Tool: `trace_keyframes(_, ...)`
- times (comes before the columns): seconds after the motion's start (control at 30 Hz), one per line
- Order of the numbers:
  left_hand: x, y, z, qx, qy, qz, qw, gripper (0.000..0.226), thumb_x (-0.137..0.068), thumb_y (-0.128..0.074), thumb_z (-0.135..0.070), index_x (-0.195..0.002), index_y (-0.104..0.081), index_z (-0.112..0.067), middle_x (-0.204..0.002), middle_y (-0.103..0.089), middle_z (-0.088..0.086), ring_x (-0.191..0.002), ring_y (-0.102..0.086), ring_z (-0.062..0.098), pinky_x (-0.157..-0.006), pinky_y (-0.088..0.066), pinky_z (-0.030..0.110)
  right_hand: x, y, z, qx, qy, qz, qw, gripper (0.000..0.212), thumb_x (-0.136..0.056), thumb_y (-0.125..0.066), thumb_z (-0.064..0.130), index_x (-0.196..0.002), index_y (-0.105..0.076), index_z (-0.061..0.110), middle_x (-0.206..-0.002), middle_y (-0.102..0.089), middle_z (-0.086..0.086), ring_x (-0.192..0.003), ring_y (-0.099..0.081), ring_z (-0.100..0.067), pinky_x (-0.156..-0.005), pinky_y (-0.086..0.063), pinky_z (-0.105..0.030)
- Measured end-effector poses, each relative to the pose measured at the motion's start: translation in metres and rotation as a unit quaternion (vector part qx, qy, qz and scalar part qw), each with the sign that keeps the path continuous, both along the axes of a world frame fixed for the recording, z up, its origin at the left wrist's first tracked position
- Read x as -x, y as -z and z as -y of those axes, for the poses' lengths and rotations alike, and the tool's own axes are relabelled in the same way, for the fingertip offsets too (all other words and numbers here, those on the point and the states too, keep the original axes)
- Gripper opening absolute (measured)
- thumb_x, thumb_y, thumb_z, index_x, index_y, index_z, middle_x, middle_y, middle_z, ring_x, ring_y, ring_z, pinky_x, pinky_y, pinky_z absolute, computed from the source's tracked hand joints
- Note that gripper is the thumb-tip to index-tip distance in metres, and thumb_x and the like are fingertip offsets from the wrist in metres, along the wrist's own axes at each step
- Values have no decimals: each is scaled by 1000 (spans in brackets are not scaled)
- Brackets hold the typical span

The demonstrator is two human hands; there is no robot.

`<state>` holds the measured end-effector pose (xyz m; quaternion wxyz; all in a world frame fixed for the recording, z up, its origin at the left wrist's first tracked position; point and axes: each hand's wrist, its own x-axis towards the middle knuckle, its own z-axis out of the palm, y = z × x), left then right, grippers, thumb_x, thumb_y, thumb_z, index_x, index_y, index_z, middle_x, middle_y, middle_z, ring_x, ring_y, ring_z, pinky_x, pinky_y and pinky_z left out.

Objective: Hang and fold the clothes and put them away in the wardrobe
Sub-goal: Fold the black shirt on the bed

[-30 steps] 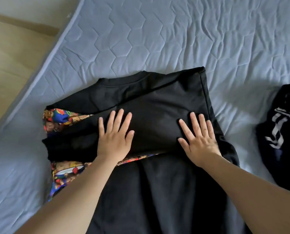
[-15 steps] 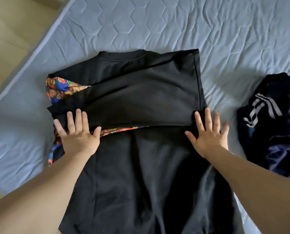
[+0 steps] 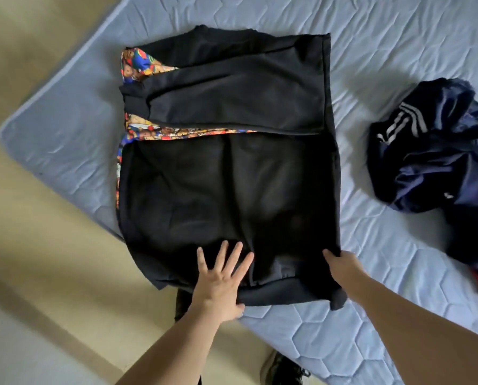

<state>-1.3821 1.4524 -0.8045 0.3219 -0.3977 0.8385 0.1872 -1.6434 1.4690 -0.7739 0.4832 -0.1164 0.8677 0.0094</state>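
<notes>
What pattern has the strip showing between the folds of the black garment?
A busy multicoloured cartoon print, mostly red, blue and yellow; head view.

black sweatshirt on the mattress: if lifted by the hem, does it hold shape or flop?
Likely flops: the black sweatshirt drapes limply over the edge of the mattress and bunches where the right hand grips its corner. Probably thick and fairly heavy for cloth, judging by the soft folds. The folded sleeves may slide open; the left hand only lies flat on it.

My one head camera looked steeply down from above the bed (image 3: 399, 37), close over its near corner.
</notes>
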Motion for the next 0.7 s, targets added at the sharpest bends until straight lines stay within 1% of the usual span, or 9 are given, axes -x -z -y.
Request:
trace_keyframes(0.1, -5, -2, -20, 24, -55, 37, 998, 107, -78, -61, -51, -150, 15, -32, -156, 28, -1, -144, 23, 31, -97, 14, 76, 23, -13, -19, 20, 93, 21, 995, 36, -99, -45, 20, -126, -53, -3, -87, -54, -13, -77, -51, -28, -71, -41, -36)
trace_keyframes(0.2, -22, 5, -11, -6, -120, -8, 993, 94, -79, -55, -45, -149, 8, -42, -157, 25, -7, -145, 22, 26, -104, 4, 71, 36, -21, -23, 20, 158, 1, 987, 35, -98, -43, 11, -127, -51, -6, -71, -41, -5, -79, -46, -26, -74, -38, -34)
trace_keyframes(0.3, -33, 3, 4, 52, -223, -139, 964, 90, -70, -58, -38, -151, -19, -32, -158, -10, 7, -145, -13, 31, -111, -22, 57, 7, -19, -30, 23, 246, 9, 969, 23, -91, -54, 9, -113, -54, 1, -81, -50, -12, -84, -52, -28, -67, -47, -36)
trace_keyframes(0.37, -44, 5, 10, 114, -436, -195, 871, 90, -70, -68, -28, -150, -26, -20, -153, -22, 15, -139, -25, 35, -112, -28, 47, -21, -12, -42, 18, 292, 43, 955, 32, -85, -67, 14, -111, -54, 0, -81, -55, -13, -75, -58, -29, -72, -52, -40)
trace_keyframes(0.43, -63, 12, 17, 112, -647, -181, 732, 94, -74, -70, -19, -151, -17, -19, -155, -17, 12, -140, -22, 33, -115, -26, 44, -48, -5, -51, 40, 332, 51, 941, 37, -86, -67, 17, -117, -56, -1, -73, -52, -6, -66, -54, -23, -77, -47, -35)
trace_keyframes(0.53, -89, 15, 35, 22, -825, -222, 519, 90, -78, -62, -9, -151, -11, -23, -149, -34, 8, -126, -43, 36, -101, -42, 44, -71, -5, -54, 96, 426, -12, 899, 25, -85, -65, 18, -108, -59, 11, -77, -54, -3, -77, -54, -23, -79, -45, -31)
trace_keyframes(0.57, -96, 16, 42, -26, -843, -235, 483, 82, -81, -60, -5, -149, -16, -20, -140, -42, 7, -114, -49, 34, -89, -47, 39, -75, -6, -52, 118, 460, -31, 880, 21, -85, -64, 17, -105, -59, 15, -79, -55, -3, -79, -54, -23, -78, -44, -30)
trace_keyframes(0.63, -107, 15, 54, -101, -831, -215, 504, 66, -86, -61, -8, -143, -29, -13, -126, -51, 6, -100, -49, 27, -75, -43, 29, -82, -11, -46, 157, 516, -29, 841, 27, -84, -62, 16, -111, -58, 18, -83, -57, -1, -81, -57, -21, -79, -48, -30)
trace_keyframes(0.7, -119, 21, 58, -127, -813, -178, 540, 58, -86, -66, -19, -137, -41, -7, -128, -54, 6, -102, -50, 24, -83, -38, 30, -84, -8, -40, 163, 556, -28, 815, 36, -84, -61, 16, -120, -55, 18, -87, -57, 0, -87, -62, -22, -83, -54, -32)
